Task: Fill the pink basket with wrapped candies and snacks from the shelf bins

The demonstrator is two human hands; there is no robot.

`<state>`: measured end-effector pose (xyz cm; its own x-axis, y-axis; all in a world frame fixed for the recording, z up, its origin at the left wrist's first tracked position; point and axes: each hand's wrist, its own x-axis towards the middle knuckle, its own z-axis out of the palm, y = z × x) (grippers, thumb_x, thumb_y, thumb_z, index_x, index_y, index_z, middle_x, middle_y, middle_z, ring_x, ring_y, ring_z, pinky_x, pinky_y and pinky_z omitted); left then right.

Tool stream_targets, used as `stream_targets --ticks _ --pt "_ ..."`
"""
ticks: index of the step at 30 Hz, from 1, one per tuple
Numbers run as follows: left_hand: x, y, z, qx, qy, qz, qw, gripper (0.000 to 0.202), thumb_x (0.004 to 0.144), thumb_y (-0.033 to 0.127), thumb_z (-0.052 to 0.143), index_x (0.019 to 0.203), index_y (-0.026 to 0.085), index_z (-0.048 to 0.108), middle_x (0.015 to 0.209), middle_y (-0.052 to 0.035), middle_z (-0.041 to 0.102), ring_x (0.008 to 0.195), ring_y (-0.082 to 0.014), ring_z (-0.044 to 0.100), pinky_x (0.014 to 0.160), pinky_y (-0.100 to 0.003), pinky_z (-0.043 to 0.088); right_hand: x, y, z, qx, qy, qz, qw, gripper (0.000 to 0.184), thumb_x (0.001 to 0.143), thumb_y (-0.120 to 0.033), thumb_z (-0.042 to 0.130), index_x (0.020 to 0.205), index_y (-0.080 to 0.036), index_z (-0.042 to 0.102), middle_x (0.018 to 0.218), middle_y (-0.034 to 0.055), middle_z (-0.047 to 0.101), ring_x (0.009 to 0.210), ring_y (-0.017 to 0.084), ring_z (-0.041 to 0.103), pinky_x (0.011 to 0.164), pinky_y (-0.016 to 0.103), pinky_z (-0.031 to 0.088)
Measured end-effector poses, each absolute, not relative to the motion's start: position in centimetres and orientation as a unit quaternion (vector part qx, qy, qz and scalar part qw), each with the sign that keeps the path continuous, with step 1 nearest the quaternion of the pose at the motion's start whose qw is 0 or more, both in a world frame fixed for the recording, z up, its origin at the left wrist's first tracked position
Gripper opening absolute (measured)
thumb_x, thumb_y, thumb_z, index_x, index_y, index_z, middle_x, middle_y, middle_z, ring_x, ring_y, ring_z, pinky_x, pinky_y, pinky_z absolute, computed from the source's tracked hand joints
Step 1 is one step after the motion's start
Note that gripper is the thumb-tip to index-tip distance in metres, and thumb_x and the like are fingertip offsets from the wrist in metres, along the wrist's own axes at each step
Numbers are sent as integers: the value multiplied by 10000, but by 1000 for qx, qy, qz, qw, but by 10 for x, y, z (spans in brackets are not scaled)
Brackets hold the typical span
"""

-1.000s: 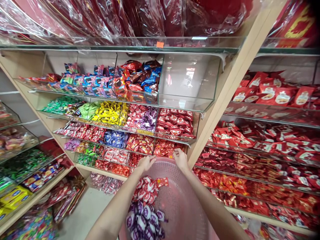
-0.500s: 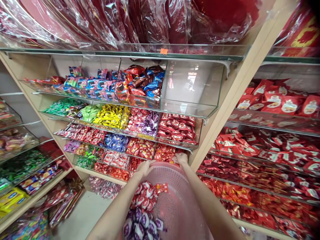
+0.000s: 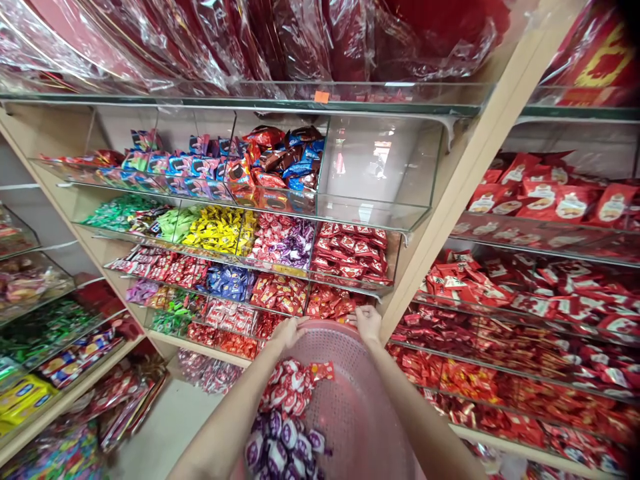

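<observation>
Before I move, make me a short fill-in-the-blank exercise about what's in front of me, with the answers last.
1. The pink perforated plastic basket holds red-and-white wrapped candies and, nearer the person, ____-and-white wrapped candies.
2. The bare hand nearer the pale wooden upright post is the person's ____ hand.
3. The colour of the small rectangular tag on the clear glass shelf is ____.

Missing words: purple; right; orange.
</observation>
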<state>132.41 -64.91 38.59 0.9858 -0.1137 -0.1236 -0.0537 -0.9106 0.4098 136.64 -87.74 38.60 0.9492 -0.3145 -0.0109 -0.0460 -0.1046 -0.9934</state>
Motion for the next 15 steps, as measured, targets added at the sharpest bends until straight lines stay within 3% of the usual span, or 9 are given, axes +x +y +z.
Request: stream_targets --ticks 6,15 --pt "1326 -647 380 971 -67 -65 219 492 799 449 447 1279 352 401 1171 -21 579 1065 -207 531 838 -280 414 1322 -885 382 -686 77 -137 710 273 702 -453 470 806 -204 430 671 22 607 597 178 634 521 265 510" --pt "1327 -649 380 975 -59 -58 205 481 802 462 446 1272 363 405 1174 -16 576 1059 -196 533 834 -270 412 1274 -852 314 -614 133 7 778 317 558 -442 623 682 -205 453 542 -23 595 452 160 590 397 236 442"
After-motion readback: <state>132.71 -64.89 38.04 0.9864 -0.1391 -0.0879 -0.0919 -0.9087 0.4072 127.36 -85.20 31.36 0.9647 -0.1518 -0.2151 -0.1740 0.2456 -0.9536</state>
